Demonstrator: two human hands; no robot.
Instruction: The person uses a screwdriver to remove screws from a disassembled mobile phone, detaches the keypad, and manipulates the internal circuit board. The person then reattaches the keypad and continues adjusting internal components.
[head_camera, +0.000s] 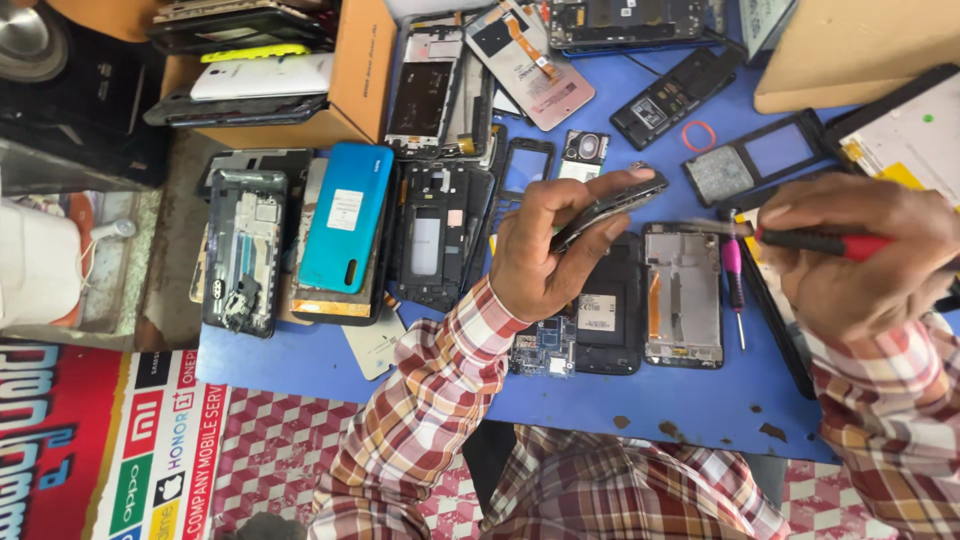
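1. Phone, stripped and thin, pinched edge-on in the left hand, thumb along the near edge and fingers curled over the far one, lifted clear of the blue table.
2. Red-handled screwdriver gripped in the right hand, fist closed around the handle, metal tip aimed leftward at the phone's near end; whether actually touching, could not tell.
3. Judged light and stiff but fragile: thin frame, likely exposed parts, easily flexed or cracked if squeezed flat. Best held by the long edges, as here, away from the open face.
4. Probably slippery at the smooth rim; firm pinch needed against the push of the tool.
5. Directly below the left hand lay a black phone body and a bare silver frame; a small circuit board near the wrist.
6. Just below the right hand, a pink-handled screwdriver lay flat.
7. Well left of the left hand, a blue back cover atop other opened phones.
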